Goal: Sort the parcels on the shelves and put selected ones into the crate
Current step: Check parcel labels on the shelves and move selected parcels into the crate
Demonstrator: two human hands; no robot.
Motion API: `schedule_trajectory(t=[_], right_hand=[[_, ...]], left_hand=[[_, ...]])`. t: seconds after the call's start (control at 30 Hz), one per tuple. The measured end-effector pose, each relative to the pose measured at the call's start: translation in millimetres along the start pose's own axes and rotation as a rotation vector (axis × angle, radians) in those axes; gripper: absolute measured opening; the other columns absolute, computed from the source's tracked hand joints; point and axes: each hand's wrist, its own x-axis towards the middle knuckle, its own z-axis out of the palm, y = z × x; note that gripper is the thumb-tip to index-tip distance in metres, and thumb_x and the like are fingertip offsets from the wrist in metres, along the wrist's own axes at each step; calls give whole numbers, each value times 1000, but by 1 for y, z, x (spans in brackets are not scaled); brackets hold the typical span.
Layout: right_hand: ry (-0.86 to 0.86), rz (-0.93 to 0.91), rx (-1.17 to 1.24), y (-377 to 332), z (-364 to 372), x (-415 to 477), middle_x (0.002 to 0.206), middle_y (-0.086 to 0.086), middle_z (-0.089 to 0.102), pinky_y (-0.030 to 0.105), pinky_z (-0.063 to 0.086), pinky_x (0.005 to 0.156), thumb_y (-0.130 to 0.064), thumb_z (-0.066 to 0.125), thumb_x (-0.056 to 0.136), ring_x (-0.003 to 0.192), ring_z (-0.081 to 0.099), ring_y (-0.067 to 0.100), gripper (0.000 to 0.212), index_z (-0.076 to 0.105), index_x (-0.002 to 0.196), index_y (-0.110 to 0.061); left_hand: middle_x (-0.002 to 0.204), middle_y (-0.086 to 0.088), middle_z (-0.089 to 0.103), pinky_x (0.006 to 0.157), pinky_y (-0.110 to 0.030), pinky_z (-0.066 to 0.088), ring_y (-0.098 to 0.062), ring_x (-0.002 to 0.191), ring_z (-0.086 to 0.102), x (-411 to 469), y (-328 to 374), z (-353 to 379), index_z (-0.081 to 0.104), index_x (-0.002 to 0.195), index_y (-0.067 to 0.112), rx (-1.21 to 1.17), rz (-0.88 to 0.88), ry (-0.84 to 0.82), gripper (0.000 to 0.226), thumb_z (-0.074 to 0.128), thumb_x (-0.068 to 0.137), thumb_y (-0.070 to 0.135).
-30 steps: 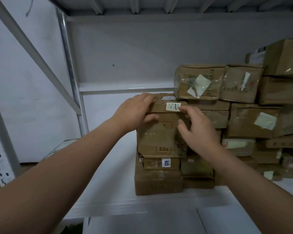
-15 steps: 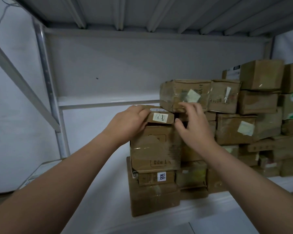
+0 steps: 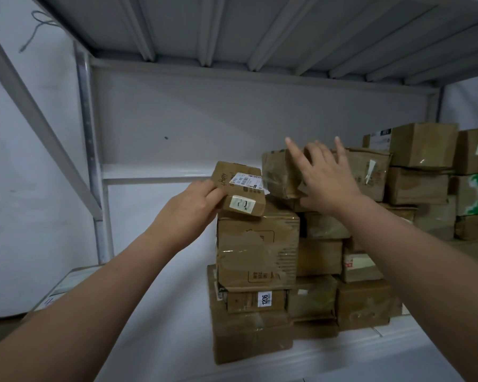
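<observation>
A small flat cardboard parcel [image 3: 240,188] with white labels is tilted up at the top of the left stack, and my left hand [image 3: 188,208] grips its left end. Beneath it stands a larger taped carton [image 3: 257,249] on more brown parcels. My right hand [image 3: 326,180] is raised with fingers spread and straight in front of a crumpled taped parcel [image 3: 280,175] on the neighbouring stack; whether it touches the parcel is unclear. No crate is in view.
Several brown parcels fill the right of the white shelf [image 3: 160,312], stacked up to a carton at top right [image 3: 422,144]. The ribbed underside of the shelf above [image 3: 232,28] is close overhead. A grey upright post [image 3: 94,166] and diagonal brace stand at the left.
My left hand has tipped the small labelled parcel up off the stack. My right hand has left that parcel and risen to the crumpled parcel on the right. The camera has tilted upward.
</observation>
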Motion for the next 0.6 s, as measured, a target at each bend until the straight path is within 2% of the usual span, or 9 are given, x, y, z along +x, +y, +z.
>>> schedule_trajectory(t=[0.07,0.2,0.3,0.4,0.5,0.57,0.6], right_hand=[[67,-1,71,-6,-2,-1,148,12,27,46,-2,119,-50,74,73,141,21,28,121,-12,152,-19],[192,-24,207,-38,-12,-1,149,11,25,41,7,117,-44,74,73,139,22,28,109,6,153,-14],[137,-67,212,-62,-15,-5,148,10,24,42,12,114,-45,75,74,138,22,27,108,7,152,-16],[-2,-88,186,-71,-7,-8,152,9,21,45,8,116,-55,71,76,141,18,28,110,2,153,-19],[59,-39,308,-77,-11,-15,156,10,21,49,4,120,-60,57,85,146,12,29,91,12,154,-20],[235,-15,579,-88,-19,-28,146,9,41,49,26,115,-45,53,94,137,33,26,64,34,147,-16],[298,17,733,-97,-24,-35,134,7,53,46,41,105,-38,52,96,125,47,22,52,44,141,-15]], left_hand=[[107,-10,64,57,-37,54,-28,90,60,-5,-2,-3,62,113,10,-1,-40,23,31,70,83,10],[102,-15,61,60,-42,54,-33,87,57,-32,-15,-10,62,104,3,-3,-213,139,23,69,82,8],[99,-18,59,63,-45,53,-34,87,55,-59,-22,-11,62,103,0,-7,-280,183,20,67,85,8],[100,-19,59,64,-45,54,-35,89,55,-84,-25,-9,62,104,-2,-17,-293,185,22,68,84,5],[107,-19,58,71,-42,54,-31,95,54,-107,-30,-8,60,109,0,-34,-297,192,23,64,89,10],[111,-18,57,81,-37,49,-27,100,52,-123,-33,-13,55,113,3,-65,-298,240,26,54,93,20],[113,-16,55,85,-33,47,-26,102,51,-131,-33,-16,53,114,5,-90,-299,273,28,50,93,23]])
